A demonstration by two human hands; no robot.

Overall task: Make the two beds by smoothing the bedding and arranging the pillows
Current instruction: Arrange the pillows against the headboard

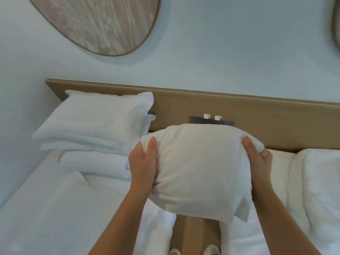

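Your left hand (143, 162) grips the left side of a white pillow (198, 168), thumb lying on its near face and fingers wrapped out of sight behind it. Your right hand (257, 157) grips the right side, fingers curled into the fabric so that it bunches at the far corner. You hold the pillow in the air between the two beds, above the strip of floor (195, 227), and its far edge covers the lower part of the switch plate (212, 119).

A pale wall (220, 52) fills the far half of the view. The left bed (46, 208) runs from the near left up to the headboard (266, 122), its white bedding in soft creases. The right bed (316, 190) lies along the right edge, its white bedding rumpled. The tan headboard spans both beds. An oval wood-grain panel (103, 21) hangs on the wall above the left bed. At the far end of the left bed a second pillow (95, 115) rests against the headboard on folded white layers (95, 161); you cannot tell whether those are pillows or bedding. Two white shoes (174, 252) show at the near edge, on the floor.
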